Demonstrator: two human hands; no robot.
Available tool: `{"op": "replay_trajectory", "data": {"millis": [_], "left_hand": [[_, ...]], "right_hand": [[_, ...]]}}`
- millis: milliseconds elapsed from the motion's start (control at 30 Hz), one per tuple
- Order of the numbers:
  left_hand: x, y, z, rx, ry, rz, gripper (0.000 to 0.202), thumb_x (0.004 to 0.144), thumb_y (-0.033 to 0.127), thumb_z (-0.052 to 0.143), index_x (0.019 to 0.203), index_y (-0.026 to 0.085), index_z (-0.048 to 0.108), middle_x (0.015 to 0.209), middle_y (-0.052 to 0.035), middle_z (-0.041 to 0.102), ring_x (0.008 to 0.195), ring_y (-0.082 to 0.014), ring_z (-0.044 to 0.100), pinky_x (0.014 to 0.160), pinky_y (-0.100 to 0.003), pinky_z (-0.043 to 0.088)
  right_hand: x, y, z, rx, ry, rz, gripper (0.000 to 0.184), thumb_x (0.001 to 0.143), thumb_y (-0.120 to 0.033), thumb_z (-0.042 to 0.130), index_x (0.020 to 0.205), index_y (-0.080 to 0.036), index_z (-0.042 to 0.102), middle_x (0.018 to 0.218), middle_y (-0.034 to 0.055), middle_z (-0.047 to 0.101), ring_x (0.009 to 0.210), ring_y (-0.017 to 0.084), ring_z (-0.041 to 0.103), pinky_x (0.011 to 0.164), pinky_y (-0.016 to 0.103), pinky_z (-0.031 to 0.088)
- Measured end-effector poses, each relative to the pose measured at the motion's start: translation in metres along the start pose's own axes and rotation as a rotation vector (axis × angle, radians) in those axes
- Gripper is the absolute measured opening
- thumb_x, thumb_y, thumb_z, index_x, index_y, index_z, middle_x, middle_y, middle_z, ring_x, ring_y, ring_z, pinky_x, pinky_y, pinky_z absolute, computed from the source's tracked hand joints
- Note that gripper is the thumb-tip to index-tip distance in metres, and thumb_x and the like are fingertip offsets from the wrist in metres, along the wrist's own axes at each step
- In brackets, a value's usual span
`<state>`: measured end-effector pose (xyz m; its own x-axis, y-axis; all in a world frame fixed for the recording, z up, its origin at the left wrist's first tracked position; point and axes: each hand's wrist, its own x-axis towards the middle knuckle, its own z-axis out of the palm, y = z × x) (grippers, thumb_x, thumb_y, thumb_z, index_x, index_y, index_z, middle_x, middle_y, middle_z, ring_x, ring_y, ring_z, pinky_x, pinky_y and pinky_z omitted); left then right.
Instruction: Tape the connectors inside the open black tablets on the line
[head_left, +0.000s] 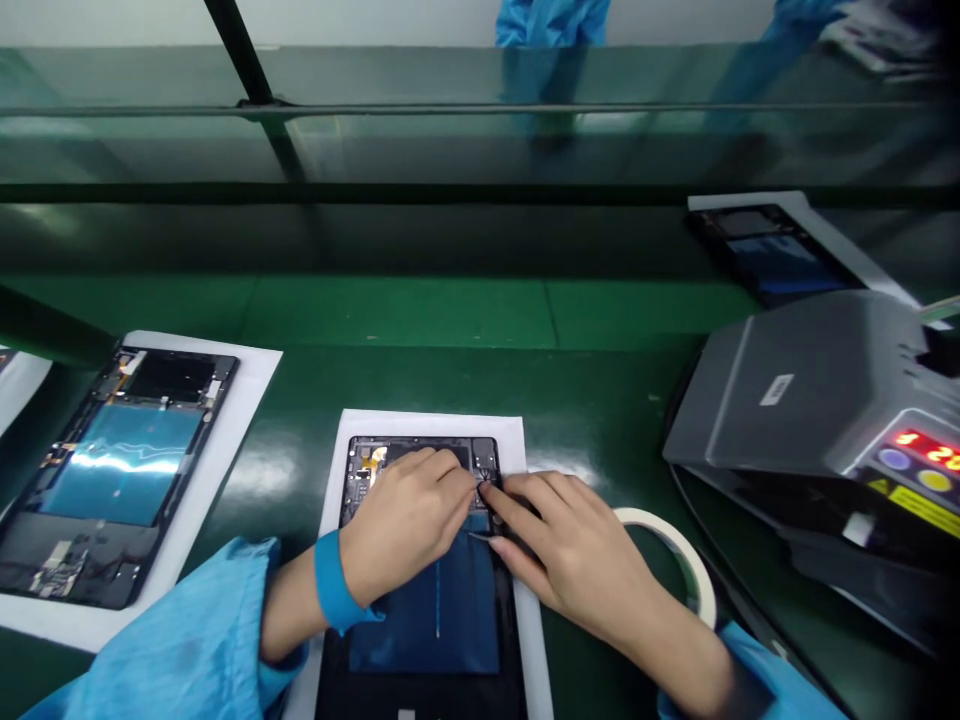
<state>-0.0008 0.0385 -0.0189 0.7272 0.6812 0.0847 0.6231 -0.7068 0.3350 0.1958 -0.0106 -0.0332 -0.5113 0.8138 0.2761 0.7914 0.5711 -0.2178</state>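
An opened tablet (424,625) lies on a white sheet in front of me, its dark blue battery area and upper circuit parts exposed. My left hand (412,515), with a blue band (337,585) round the wrist, bends over the upper part. Its fingers are pinched together at the right side; whatever they hold is hidden. My right hand (570,540) reaches in from the right, index fingertip at the small parts near the tablet's upper right edge. Its thumb is apart from the index finger, beside a thin pointed tip I cannot identify.
A roll of cream tape (701,575) lies by my right forearm. Farther right stands a grey machine (795,390) with a lit red display and a cable. Another opened tablet (112,470) rests at left, one more (780,255) at the back right. People in blue are behind the glass.
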Motion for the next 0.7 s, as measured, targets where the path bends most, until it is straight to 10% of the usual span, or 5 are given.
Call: {"op": "replay_trajectory", "data": {"millis": [267,700], "left_hand": [[-0.01,0.007,-0.014,0.29,-0.059,0.212,0.022,0.09,0.013,0.042,0.101,0.009,0.06,0.085,-0.0077,0.058,0.076,-0.0216,0.054,0.064,-0.035,0.049],[-0.014,0.0,-0.006,0.185,-0.056,0.186,0.02,0.089,0.016,0.044,0.102,0.011,0.059,0.09,-0.0069,0.055,0.08,-0.0216,0.051,0.067,-0.036,0.045]], "right_hand": [[0.001,-0.009,-0.003,-0.106,-0.02,-0.012,0.035,0.091,-0.034,0.044,0.112,-0.014,0.062,0.099,0.0102,0.063,0.089,0.023,0.053,0.074,0.036,0.044],[0.008,-0.006,0.002,-0.156,0.202,0.099,0.021,0.088,-0.021,0.054,0.105,-0.014,0.064,0.081,0.0021,0.069,0.065,0.01,0.062,0.057,0.023,0.044]]}}
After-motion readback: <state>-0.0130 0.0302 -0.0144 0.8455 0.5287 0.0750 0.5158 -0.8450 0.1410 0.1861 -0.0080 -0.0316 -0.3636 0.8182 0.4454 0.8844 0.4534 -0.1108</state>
